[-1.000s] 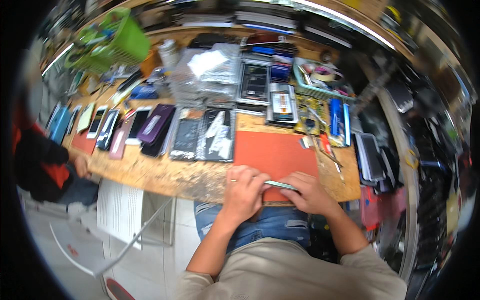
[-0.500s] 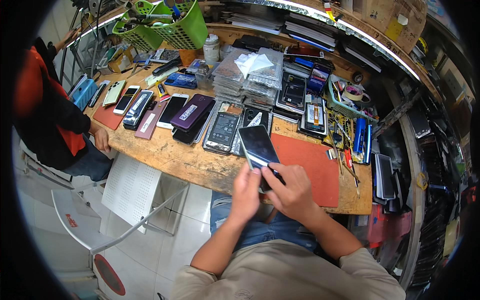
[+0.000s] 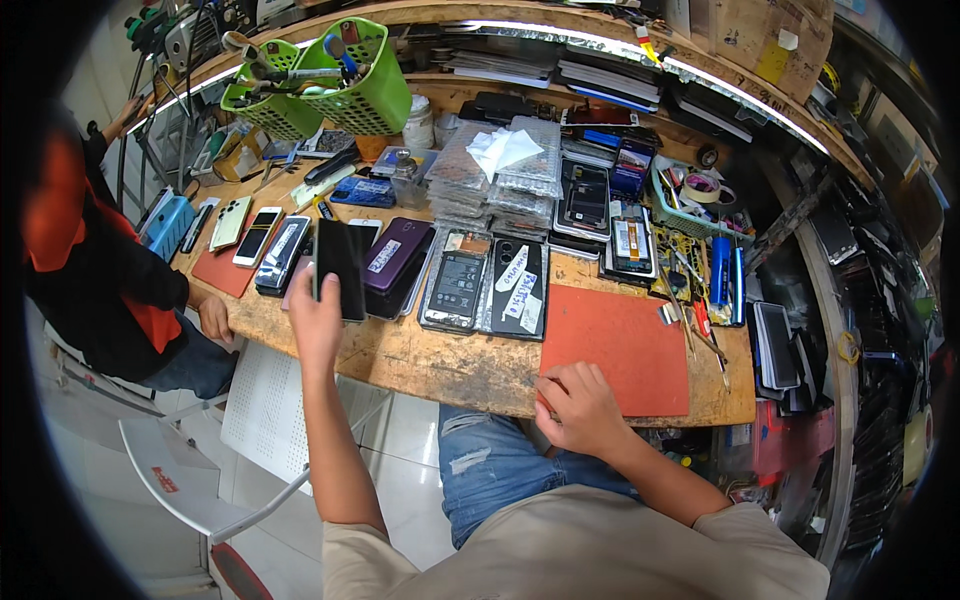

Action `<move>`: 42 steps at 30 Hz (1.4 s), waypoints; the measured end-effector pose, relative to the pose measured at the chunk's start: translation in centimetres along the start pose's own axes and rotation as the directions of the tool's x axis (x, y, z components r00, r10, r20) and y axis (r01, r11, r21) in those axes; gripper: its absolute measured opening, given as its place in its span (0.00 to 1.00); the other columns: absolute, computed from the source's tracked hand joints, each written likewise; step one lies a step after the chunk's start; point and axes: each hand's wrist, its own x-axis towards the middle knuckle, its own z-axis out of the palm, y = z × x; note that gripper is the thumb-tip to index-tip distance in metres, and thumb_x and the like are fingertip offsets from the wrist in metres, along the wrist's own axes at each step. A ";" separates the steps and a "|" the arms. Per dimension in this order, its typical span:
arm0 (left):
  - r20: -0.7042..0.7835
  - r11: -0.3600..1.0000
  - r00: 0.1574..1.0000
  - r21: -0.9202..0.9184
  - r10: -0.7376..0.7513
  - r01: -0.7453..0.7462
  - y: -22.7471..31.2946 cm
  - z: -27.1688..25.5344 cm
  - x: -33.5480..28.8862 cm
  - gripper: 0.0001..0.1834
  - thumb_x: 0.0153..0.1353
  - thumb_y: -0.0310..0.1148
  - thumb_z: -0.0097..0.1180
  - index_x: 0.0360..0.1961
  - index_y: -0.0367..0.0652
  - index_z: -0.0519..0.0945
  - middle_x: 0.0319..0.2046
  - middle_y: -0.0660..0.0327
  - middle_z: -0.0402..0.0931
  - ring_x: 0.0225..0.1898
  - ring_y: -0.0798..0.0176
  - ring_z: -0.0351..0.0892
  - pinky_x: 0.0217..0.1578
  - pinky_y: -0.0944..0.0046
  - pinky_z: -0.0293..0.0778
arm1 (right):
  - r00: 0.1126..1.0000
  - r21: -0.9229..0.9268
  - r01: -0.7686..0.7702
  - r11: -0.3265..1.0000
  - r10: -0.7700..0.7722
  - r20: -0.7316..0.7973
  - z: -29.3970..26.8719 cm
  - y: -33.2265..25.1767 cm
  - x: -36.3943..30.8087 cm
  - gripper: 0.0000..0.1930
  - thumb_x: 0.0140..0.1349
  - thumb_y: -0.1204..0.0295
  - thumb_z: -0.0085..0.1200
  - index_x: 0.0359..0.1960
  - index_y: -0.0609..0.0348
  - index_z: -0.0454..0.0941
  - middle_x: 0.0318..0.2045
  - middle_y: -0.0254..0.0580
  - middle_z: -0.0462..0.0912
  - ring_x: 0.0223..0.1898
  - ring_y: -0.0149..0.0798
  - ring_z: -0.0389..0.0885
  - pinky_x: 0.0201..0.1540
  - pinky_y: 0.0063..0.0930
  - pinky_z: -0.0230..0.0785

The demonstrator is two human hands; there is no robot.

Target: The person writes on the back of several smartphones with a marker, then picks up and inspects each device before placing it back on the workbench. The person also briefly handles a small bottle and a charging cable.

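My left hand (image 3: 316,322) grips a smartphone (image 3: 345,265) with a dark screen, its fingers partly hidden behind it. It is tilted up over the row of phones on the left of the bench. A purple phone (image 3: 400,250) with a paper label lies just right of it. By the bench's front edge, at the near left of the red mat (image 3: 620,350), rests my right hand (image 3: 582,408), fingers loosely curled and nothing seen in it. Left of the mat lie an opened phone with its battery showing (image 3: 458,285) and a black phone back (image 3: 518,300) with white labels.
Stacked clear plastic packs (image 3: 465,170) rise at the middle back. Green baskets of tools (image 3: 360,85) hang at the back left. At the right are tweezers and a blue cylinder (image 3: 719,270). Another person (image 3: 110,260) stands at the left beside a white chair (image 3: 265,405).
The smartphone has gone from in front of me, where both hands held it, to the left in my left hand. My right hand has let go and come down by the mat.
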 end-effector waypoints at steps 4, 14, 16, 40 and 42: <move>0.133 0.990 0.981 0.010 0.140 -0.142 0.9 3.8 -0.6 0.16 0.71 0.29 0.56 0.57 0.32 0.78 0.45 0.48 0.85 0.46 0.54 0.85 0.49 0.57 0.77 | 1.000 -0.006 -0.003 1.000 0.003 -0.004 -0.1 0.0 0.1 0.11 0.54 0.72 0.65 0.38 0.57 0.81 0.40 0.41 0.78 0.40 0.45 0.78 0.44 0.40 0.69; 0.189 0.711 0.939 0.614 0.289 -0.342 2.7 7.2 -1.9 0.18 0.68 0.35 0.59 0.54 0.36 0.80 0.44 0.42 0.83 0.46 0.38 0.83 0.45 0.42 0.77 | 1.000 0.034 -0.025 0.999 0.025 -0.006 -0.1 0.1 -0.1 0.15 0.52 0.71 0.67 0.42 0.58 0.83 0.41 0.41 0.79 0.41 0.45 0.78 0.44 0.39 0.69; 0.146 0.677 0.943 0.663 0.300 -0.318 2.8 6.9 -2.4 0.20 0.66 0.37 0.63 0.54 0.36 0.80 0.43 0.47 0.79 0.46 0.39 0.79 0.46 0.44 0.76 | 1.000 0.041 -0.025 0.999 0.026 0.000 -0.2 0.1 -0.1 0.15 0.53 0.71 0.67 0.42 0.58 0.83 0.41 0.41 0.79 0.41 0.45 0.78 0.43 0.39 0.69; 0.575 0.445 0.357 -0.014 0.736 -0.895 29.7 6.4 -20.8 0.11 0.53 0.35 0.69 0.36 0.42 0.89 0.29 0.56 0.84 0.32 0.57 0.84 0.32 0.59 0.78 | 0.996 0.089 -0.037 0.995 0.045 -0.082 0.3 0.6 -1.3 0.10 0.57 0.69 0.65 0.37 0.58 0.79 0.39 0.41 0.78 0.42 0.45 0.75 0.45 0.38 0.68; 0.259 0.335 0.269 -0.261 0.928 -0.905 27.9 6.6 -20.9 0.08 0.53 0.30 0.69 0.35 0.42 0.89 0.28 0.56 0.84 0.29 0.58 0.84 0.30 0.62 0.78 | 0.995 0.089 -0.031 0.996 0.039 -0.088 0.4 0.7 -1.4 0.10 0.57 0.69 0.65 0.36 0.58 0.79 0.38 0.41 0.78 0.41 0.45 0.75 0.45 0.38 0.68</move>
